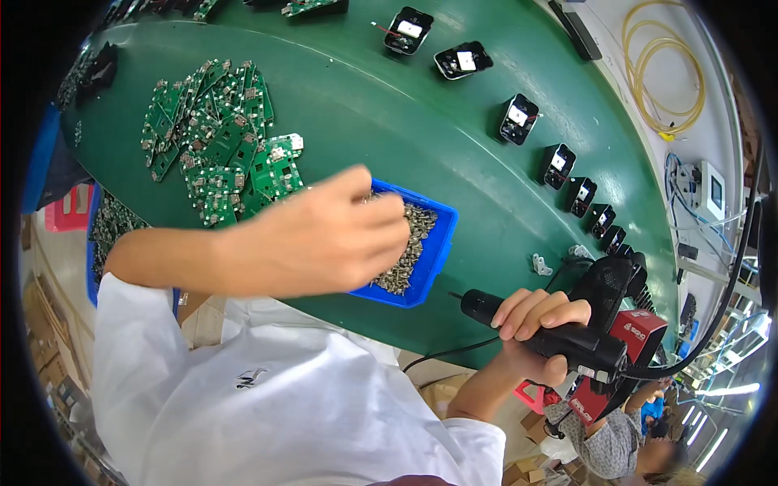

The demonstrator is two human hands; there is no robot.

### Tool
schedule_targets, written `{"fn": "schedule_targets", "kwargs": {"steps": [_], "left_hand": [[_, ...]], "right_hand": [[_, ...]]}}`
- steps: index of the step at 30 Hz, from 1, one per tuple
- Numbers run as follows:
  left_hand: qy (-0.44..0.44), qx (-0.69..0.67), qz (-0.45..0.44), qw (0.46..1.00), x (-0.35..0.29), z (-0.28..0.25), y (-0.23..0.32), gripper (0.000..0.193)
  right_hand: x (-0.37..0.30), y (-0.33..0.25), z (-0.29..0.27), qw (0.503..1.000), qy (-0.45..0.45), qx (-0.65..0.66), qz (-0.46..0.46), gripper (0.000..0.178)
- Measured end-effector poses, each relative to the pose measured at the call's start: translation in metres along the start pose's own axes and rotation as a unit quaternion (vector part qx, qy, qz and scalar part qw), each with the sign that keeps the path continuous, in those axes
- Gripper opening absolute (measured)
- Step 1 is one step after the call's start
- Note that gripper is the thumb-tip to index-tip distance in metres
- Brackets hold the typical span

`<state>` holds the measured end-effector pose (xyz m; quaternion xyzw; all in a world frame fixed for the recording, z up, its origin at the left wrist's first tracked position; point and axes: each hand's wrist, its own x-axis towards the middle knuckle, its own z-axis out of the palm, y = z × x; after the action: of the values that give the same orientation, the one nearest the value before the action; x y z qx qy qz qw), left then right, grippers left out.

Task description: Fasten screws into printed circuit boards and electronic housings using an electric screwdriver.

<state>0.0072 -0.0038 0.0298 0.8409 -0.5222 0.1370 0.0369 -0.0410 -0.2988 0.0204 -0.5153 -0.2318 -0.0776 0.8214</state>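
Over a blue tray hangs my left hand, back upward, with its fingers curled in and slightly blurred. The fingertips are hidden, so whatever they pinch does not show. Small metal screws fill the tray, which stands by the table's near edge. Off to the right, my right hand wraps around a black electric screwdriver. Its thin bit points left, toward the tray, and a cable runs from its back end. Beyond my left forearm lies a heap of green circuit boards.
Several black housings with white labels form a curved row along the far and right side of the green table. Red-and-black boxes are beside the screwdriver. A coiled yellow hose lies beyond. Another person is at lower right.
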Motion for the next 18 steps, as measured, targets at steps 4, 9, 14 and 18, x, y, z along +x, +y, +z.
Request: {"fn": "schedule_targets", "kwargs": {"steps": [4,9,14,18], "left_hand": [[-0.033,-0.033,-0.033,0.998,-0.006,0.011,0.013,0.015],[-0.024,-0.060,-0.061,0.996,-0.010,0.012,0.016,0.014],[0.088,-0.132,-0.122,0.980,-0.017,0.026,0.020,0.014],[0.227,-0.260,-0.154,0.926,-0.018,0.033,0.025,0.016]], "right_hand": [[0.026,-0.017,0.013,0.996,-0.073,-0.033,0.049,0.035],[0.081,-0.077,0.032,0.990,-0.118,-0.075,-0.022,0.034],[0.129,-0.093,0.058,0.979,-0.111,-0.013,-0.172,0.032],[0.153,-0.076,0.081,0.960,-0.162,0.119,-0.195,0.028]]}}
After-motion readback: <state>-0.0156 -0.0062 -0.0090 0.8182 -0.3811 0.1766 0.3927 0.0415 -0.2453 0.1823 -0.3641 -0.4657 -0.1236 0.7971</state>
